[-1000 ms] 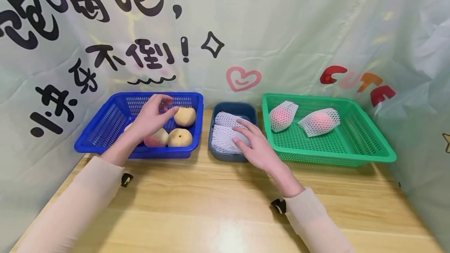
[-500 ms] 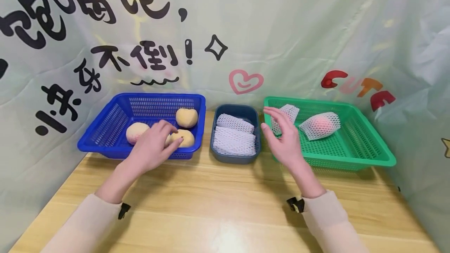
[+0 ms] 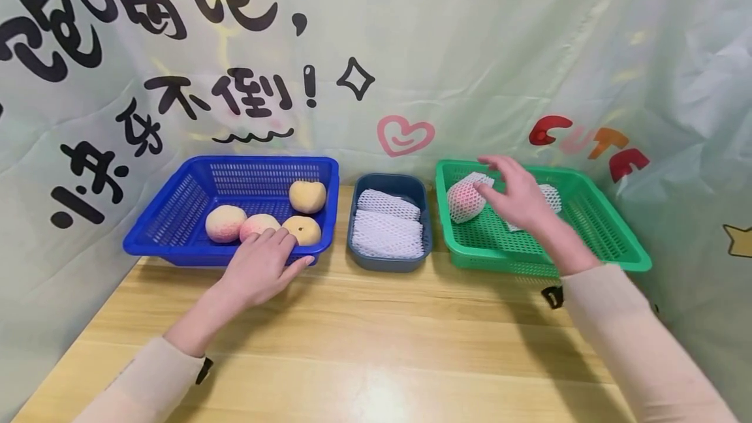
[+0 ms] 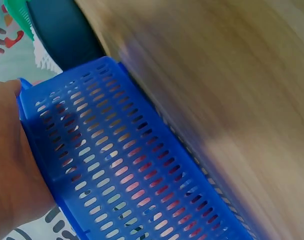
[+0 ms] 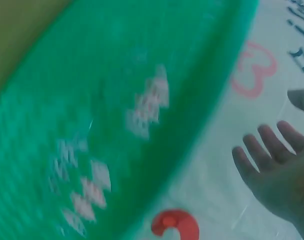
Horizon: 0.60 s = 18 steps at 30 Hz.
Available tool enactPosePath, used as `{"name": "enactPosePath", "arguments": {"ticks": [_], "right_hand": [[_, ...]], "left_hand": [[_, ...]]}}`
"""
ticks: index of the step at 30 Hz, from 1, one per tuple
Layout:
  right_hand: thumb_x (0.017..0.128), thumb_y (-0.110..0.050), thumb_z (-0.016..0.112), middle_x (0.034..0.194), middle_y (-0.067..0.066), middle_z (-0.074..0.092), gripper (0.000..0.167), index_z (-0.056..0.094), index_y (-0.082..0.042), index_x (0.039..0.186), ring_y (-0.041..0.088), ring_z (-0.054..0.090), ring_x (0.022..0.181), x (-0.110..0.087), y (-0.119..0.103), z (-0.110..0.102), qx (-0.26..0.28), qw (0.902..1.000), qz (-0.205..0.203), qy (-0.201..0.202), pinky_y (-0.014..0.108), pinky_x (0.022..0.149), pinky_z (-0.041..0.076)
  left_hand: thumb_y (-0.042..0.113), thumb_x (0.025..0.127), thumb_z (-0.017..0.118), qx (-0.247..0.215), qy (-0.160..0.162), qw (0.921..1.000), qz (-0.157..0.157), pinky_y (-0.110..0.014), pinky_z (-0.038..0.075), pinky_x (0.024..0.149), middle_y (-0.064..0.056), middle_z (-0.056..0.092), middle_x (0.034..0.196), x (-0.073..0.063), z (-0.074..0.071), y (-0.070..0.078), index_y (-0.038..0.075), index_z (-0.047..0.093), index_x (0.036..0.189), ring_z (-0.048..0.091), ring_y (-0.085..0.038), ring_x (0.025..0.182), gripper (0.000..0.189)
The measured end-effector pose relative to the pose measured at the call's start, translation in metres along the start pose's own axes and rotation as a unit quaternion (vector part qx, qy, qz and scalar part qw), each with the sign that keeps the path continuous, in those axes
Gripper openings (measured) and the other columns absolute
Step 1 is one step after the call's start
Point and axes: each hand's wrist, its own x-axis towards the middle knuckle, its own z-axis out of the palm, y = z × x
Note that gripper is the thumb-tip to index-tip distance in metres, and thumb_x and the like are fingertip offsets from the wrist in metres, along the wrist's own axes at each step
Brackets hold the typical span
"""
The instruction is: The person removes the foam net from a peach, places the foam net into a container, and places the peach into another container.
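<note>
My left hand (image 3: 258,269) rests at the front rim of the blue basket (image 3: 167,211), fingers over the edge and thumb stretched to the right, holding nothing. Several bare peaches lie inside: one pale pink peach (image 3: 226,223) at left, another pink peach (image 3: 258,223) close to the fingertips, and yellowish peaches (image 3: 307,196) on the right. Above the green basket (image 3: 608,227) hovers my right hand (image 3: 517,194), its fingers spread and grasping nothing. Beneath it are two peaches in white foam nets; the left netted peach (image 3: 466,200) shows well, the other netted peach (image 3: 551,197) is partly hidden.
Between the baskets stands a dark blue box (image 3: 390,265) holding folded white foam nets (image 3: 388,235). All three containers sit along the back of a wooden table (image 3: 352,338). Behind them hangs a printed cloth (image 3: 470,51), with more cloth at both sides.
My right hand has moved right, from over the dark blue box to above the green basket. My left hand has come from over the peaches down to the blue basket's front rim.
</note>
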Motion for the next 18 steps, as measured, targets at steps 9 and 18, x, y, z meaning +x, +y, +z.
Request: {"name": "enactPosePath", "arguments": {"ticks": [9, 18], "right_hand": [[0.108, -0.032, 0.058, 0.153, 0.027, 0.045, 0.057, 0.043, 0.0, 0.153, 0.047, 0.044, 0.139, 0.049, 0.033, -0.044, -0.023, 0.9827, 0.039, -0.18, 0.065, 0.107, 0.04], [0.11, -0.032, 0.053, 0.154, 0.032, 0.041, 0.059, 0.039, 0.005, 0.153, 0.051, 0.044, 0.138, 0.082, 0.07, -0.035, 0.031, 0.9462, 0.108, -0.303, 0.065, 0.107, 0.043]], "left_hand": [[0.053, 0.102, 0.057, 0.006, 0.02, 0.9998, -0.004, -0.046, 0.046, 0.074, -0.008, 0.061, 0.095, 0.0, 0.006, -0.002, 0.008, 0.059, 0.094, 0.059, -0.031, 0.09, 0.045], [0.053, 0.102, 0.057, 0.007, 0.015, 0.9998, -0.008, -0.046, 0.044, 0.074, -0.006, 0.059, 0.094, -0.001, 0.008, -0.003, 0.009, 0.058, 0.092, 0.058, -0.031, 0.089, 0.045]]}}
